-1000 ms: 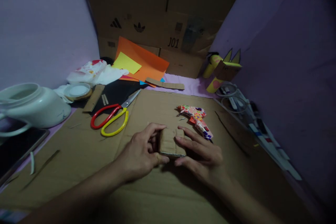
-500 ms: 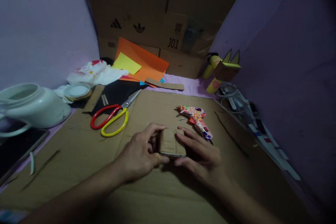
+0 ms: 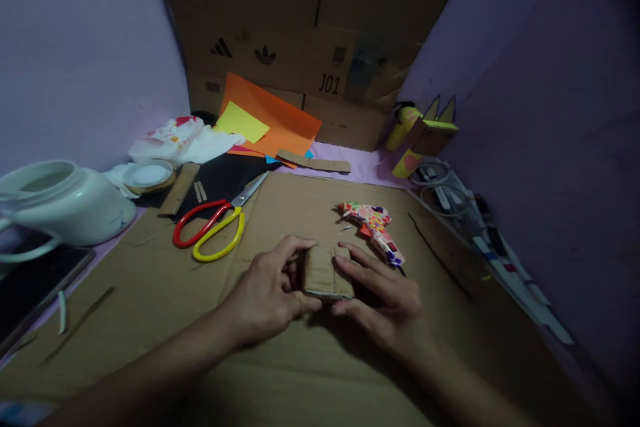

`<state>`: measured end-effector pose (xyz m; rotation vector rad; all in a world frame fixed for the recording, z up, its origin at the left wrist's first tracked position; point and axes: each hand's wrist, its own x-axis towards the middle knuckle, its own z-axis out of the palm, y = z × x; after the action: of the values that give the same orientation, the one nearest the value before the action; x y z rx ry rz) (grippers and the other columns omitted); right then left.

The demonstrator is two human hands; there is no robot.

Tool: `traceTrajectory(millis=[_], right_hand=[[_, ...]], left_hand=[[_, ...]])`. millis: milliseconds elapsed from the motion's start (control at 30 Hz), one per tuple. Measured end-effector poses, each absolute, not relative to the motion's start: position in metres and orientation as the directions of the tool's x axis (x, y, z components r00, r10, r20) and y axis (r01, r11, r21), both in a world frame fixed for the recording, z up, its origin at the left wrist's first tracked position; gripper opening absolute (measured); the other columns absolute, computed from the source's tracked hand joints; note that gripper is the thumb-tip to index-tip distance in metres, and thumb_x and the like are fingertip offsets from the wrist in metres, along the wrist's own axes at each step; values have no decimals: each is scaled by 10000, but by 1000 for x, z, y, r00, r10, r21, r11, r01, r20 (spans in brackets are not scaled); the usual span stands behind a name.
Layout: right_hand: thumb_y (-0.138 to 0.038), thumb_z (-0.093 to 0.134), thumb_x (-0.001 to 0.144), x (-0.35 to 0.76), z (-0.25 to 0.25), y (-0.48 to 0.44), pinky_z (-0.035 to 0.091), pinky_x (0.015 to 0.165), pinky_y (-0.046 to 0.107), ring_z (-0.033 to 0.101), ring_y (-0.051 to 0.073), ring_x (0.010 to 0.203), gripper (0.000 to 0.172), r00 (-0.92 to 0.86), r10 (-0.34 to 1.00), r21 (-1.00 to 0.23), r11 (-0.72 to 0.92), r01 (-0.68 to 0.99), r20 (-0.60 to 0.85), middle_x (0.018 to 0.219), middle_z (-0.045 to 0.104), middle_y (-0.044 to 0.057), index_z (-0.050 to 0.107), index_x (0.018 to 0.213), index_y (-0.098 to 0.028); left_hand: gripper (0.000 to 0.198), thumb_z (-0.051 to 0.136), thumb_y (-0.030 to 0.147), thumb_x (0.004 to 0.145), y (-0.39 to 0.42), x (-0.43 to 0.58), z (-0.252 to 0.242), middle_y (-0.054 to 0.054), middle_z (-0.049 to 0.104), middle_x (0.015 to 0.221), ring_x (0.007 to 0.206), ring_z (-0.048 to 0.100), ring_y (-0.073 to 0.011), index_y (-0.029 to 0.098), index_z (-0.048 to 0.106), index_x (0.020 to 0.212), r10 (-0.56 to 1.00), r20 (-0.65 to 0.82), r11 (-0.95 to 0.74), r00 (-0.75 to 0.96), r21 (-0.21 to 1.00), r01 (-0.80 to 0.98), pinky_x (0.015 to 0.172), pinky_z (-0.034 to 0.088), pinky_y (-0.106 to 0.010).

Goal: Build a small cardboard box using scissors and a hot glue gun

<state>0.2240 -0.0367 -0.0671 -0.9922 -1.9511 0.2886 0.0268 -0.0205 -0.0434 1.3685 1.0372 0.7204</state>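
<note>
Between my two hands is a small brown cardboard block (image 3: pixel 320 270), with a cut corrugated edge along its near side. My left hand (image 3: pixel 277 287) grips its left side, thumb at the near corner and fingers curled behind. On the right, my right hand (image 3: pixel 383 290) holds it with fingertips over the top and the thumb at the near edge. The block's underside is hidden. Just beyond my right hand lies a flower-patterned glue gun (image 3: pixel 373 221). Scissors (image 3: pixel 217 227) with one red and one yellow handle lie beyond my left hand.
A cardboard sheet (image 3: pixel 290 373) covers the work surface. At left stand a white pot (image 3: pixel 85 207) and a dark phone-like slab (image 3: pixel 45 287). Orange paper (image 3: pixel 280 117) and a cardboard strip (image 3: pixel 315 161) lie at the back. Pens and cables (image 3: pixel 493 247) line the right wall.
</note>
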Motion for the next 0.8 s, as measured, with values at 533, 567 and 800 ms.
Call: traceTrajectory(millis=[533, 567, 800], right_hand=[[-364, 668, 766, 223, -65, -38, 541, 852, 380, 647, 268, 1030, 430, -312, 712, -479, 671, 566, 629, 1150, 649, 206, 628, 1150, -173], [-366, 664, 771, 224, -64, -38, 543, 847, 375, 649, 267, 1026, 433, -324, 700, -462, 682, 567, 636, 1142, 650, 215, 625, 1151, -163], [-374, 676, 759, 227, -61, -41, 537, 869, 368, 616, 275, 1076, 527, -406, 573, -306, 773, 555, 712, 1152, 640, 190, 553, 1230, -174]], left_hand=[[565, 672, 119, 649, -23, 25, -44, 1, 620, 897, 743, 594, -150, 208, 443, 1158, 899, -122, 21, 419, 971, 237, 588, 481, -225], [576, 673, 119, 653, -23, 25, -45, 8, 617, 877, 723, 591, -144, 211, 435, 1169, 901, -109, -9, 421, 963, 269, 583, 479, -222], [688, 570, 10, 669, -31, 16, -55, -45, 525, 1266, 1024, 574, -185, 268, 350, 1267, 853, 229, -441, 469, 797, 413, 804, 496, -261]])
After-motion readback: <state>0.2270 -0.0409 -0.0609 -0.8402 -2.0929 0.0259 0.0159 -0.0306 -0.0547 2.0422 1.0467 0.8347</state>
